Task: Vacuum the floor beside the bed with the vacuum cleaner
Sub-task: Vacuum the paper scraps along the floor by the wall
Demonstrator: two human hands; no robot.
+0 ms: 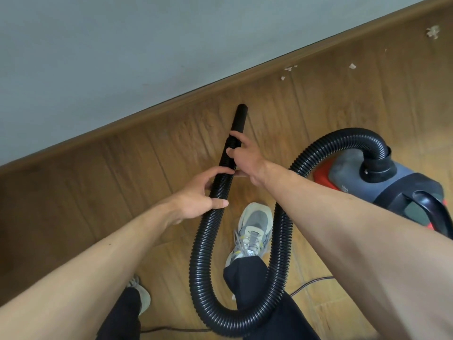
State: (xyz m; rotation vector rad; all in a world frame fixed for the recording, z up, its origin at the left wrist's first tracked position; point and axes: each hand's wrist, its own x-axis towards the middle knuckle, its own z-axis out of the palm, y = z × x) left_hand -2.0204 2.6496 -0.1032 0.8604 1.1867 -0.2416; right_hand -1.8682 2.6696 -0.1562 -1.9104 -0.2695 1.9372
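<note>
Nearest, dark trouser legs and pale shoes [255, 229] on the wooden floor [110, 192], a thin cord [311, 283] lying across the boards. Looping round the right shoe, the black ribbed hose [202, 241], rising on both sides. Left grip [196, 195] clamped round the hose's left run; right grip [245, 160] clamped on it just beyond, beside the smooth nozzle [240, 119]. Nozzle tip pointing toward the skirting board [171, 104]; touching the floor or not, cannot tell. To the right, the vacuum cleaner [392, 182], grey and red, standing on the floor, hose plugged into its top. Farther off, pale scraps [432, 32] scattered on the boards; beyond, a grey wall [98, 57].
</note>
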